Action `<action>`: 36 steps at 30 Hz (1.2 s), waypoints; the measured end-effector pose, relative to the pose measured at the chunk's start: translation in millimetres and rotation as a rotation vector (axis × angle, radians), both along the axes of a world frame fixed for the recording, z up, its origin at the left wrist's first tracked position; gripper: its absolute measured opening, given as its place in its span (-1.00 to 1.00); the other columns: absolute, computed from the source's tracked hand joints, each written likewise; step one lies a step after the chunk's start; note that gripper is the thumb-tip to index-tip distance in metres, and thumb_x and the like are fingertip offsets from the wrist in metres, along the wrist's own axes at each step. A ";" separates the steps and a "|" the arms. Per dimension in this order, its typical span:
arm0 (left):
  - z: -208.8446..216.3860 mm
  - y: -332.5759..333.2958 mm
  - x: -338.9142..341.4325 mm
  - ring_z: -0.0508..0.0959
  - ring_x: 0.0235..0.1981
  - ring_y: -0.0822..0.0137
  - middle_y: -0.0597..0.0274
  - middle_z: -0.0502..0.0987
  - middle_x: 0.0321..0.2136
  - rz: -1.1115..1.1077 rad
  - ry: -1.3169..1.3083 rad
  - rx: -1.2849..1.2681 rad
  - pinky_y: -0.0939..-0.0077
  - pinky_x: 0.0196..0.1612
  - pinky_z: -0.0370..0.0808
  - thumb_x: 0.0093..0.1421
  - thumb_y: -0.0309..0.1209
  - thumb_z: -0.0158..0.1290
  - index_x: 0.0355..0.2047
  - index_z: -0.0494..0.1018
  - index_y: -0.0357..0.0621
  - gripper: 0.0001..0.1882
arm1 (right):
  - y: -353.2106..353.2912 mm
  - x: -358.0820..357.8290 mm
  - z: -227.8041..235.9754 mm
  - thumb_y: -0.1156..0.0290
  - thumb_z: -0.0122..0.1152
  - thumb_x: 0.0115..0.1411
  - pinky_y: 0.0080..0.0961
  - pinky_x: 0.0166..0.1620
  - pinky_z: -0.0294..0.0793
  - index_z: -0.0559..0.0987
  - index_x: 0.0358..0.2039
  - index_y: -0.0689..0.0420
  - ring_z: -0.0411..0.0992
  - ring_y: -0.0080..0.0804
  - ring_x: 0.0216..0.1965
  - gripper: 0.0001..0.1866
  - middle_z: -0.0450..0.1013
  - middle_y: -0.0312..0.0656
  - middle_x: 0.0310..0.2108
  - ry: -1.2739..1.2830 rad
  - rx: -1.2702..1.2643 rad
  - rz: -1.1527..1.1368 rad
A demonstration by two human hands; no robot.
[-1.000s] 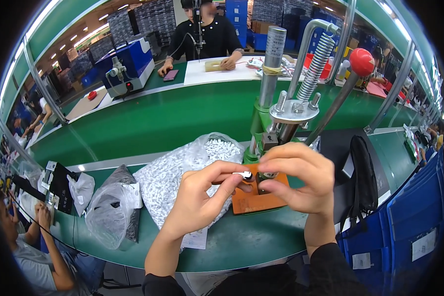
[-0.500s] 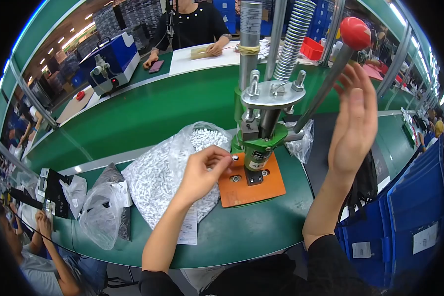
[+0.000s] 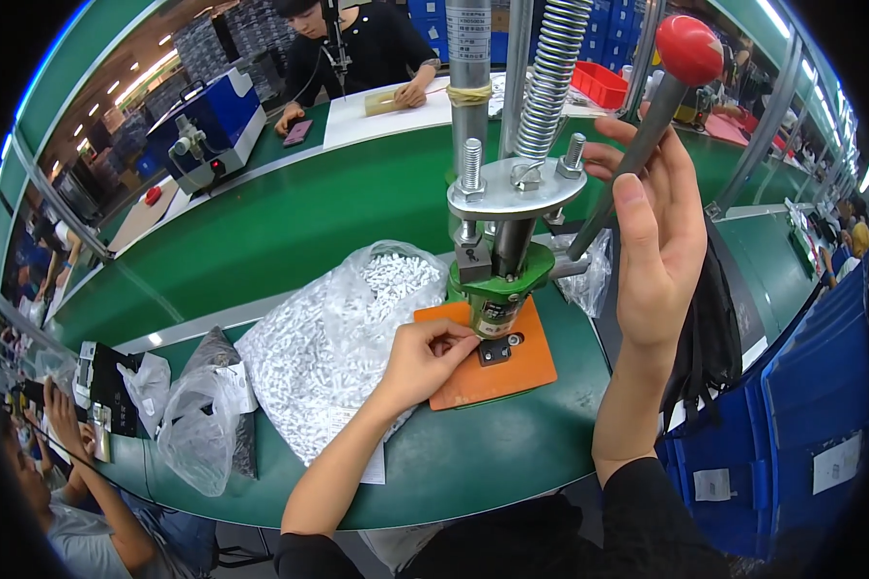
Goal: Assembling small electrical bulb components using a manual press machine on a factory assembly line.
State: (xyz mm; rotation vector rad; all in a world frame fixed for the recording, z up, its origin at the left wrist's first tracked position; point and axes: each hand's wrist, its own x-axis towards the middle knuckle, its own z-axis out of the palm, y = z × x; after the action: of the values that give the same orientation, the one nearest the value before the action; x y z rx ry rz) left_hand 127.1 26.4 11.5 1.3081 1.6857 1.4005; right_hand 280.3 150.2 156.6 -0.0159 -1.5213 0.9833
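My left hand (image 3: 427, 363) is closed in a pinch, its fingertips beside the small black block (image 3: 494, 351) under the ram of a green hand press (image 3: 502, 280). What the fingertips hold is hidden. The block sits on an orange plate (image 3: 473, 388) at the press's foot. Raised at the right, my right hand (image 3: 661, 241) has its fingers loosely spread behind the press lever (image 3: 637, 145), the thumb in front and not wrapped tight. A red ball knob (image 3: 688, 51) tops the lever. Left of the press lies a clear bag of small white pieces (image 3: 314, 338).
More plastic bags (image 3: 203, 415) lie at the left of the green bench (image 3: 512, 463). A black bag (image 3: 705, 338) and blue bins (image 3: 811, 386) stand at the right. Across a green divider (image 3: 261, 251), another person (image 3: 367, 58) works. One more person (image 3: 97, 511) sits at the left.
My left hand has moved right and down to the black block; the small white piece at its fingertips is now hidden. My right hand has moved left, up against the lever.
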 end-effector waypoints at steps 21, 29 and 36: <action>-3.1 1.4 3.2 0.28 -0.59 0.67 0.43 0.51 -0.57 -0.028 0.045 0.039 0.71 -0.53 0.26 0.10 -0.47 0.21 -0.31 0.57 -0.32 -0.82 | -4.1 2.0 3.1 0.49 0.09 0.25 -0.48 0.06 0.35 0.10 0.24 0.40 0.35 -0.37 0.00 -0.38 0.30 -0.03 0.05 -0.001 -0.010 -0.017; -4.4 -0.3 3.7 0.29 -0.59 0.66 0.41 0.53 -0.57 -0.007 0.063 0.003 0.71 -0.52 0.26 0.11 -0.46 0.20 -0.30 0.58 -0.32 -0.82 | -6.8 2.4 3.2 0.54 0.00 0.23 -0.48 0.03 0.35 0.12 0.24 0.38 0.36 -0.46 -0.11 -0.42 0.32 -0.04 -0.02 -0.045 -0.031 -0.039; -7.8 -1.3 -0.3 0.38 -0.57 0.65 0.35 0.56 -0.55 -0.009 0.059 0.006 0.72 -0.51 0.30 0.12 -0.49 0.17 -0.29 0.55 -0.34 -0.83 | -5.2 -0.8 0.0 0.57 0.06 0.20 -0.54 0.01 0.34 0.11 0.25 0.38 0.33 -0.50 -0.10 -0.37 0.31 -0.08 -0.03 -0.070 -0.037 -0.026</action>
State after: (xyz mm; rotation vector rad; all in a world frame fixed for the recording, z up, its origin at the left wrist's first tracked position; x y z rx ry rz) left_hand 126.8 25.1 3.7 1.3711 1.7131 1.3746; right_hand 279.6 145.1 156.6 -0.0970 -1.5632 0.9989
